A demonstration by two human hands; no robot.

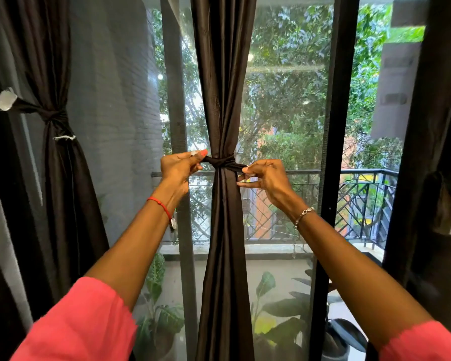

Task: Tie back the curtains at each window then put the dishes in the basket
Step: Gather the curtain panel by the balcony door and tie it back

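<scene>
At a glass balcony door (284,113), a person's left hand (178,165) and right hand (264,178) are each pinching one end of a dark fabric tie (223,162), which is cinching the glossy, pleated brown curtain (223,87) between them. Left of the grip, a second curtain (60,178) is hanging tied; a metal railing (362,175) is running beyond.

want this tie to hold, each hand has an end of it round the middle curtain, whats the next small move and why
Probably pull the two ends apart to cinch the knot. The left hand and right hand each pinch an end of the dark tie, which already wraps the gathered middle curtain and crosses at its front, so tightening seems what is left.
</scene>
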